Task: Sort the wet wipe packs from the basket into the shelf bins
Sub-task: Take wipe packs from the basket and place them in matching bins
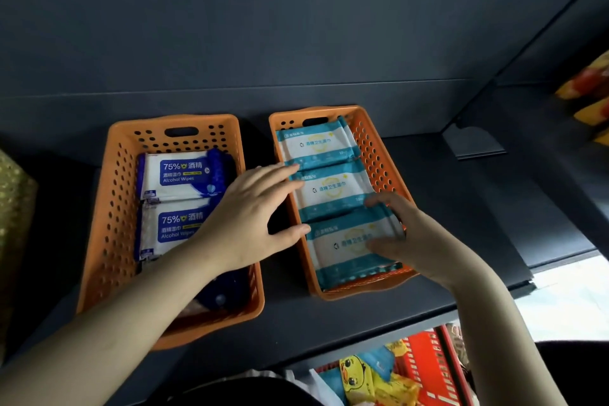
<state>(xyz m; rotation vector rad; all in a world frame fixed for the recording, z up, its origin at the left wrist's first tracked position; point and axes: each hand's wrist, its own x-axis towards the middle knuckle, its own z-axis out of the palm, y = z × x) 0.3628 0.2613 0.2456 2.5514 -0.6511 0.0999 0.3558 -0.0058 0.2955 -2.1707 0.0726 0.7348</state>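
Note:
Two orange perforated bins stand side by side on a dark shelf. The left bin [112,208] holds blue-and-white alcohol wipe packs [183,171]. The right bin [369,138] holds three teal-and-white wipe packs in a row. My left hand [253,214] reaches across with straight fingers, its fingertips touching the middle teal pack [333,191] and its thumb against the nearest teal pack [342,247]. My right hand [405,234] holds the right end of that nearest pack, fingers curled over its top edge and thumb on its face.
The dark shelf [461,194] runs on to the right of the bins, with a clear label holder [474,145] at the back right. Below the shelf edge sits a red basket [431,369] with colourful packs, one showing a yellow duck [356,372]. Yellow goods [590,89] lie at far right.

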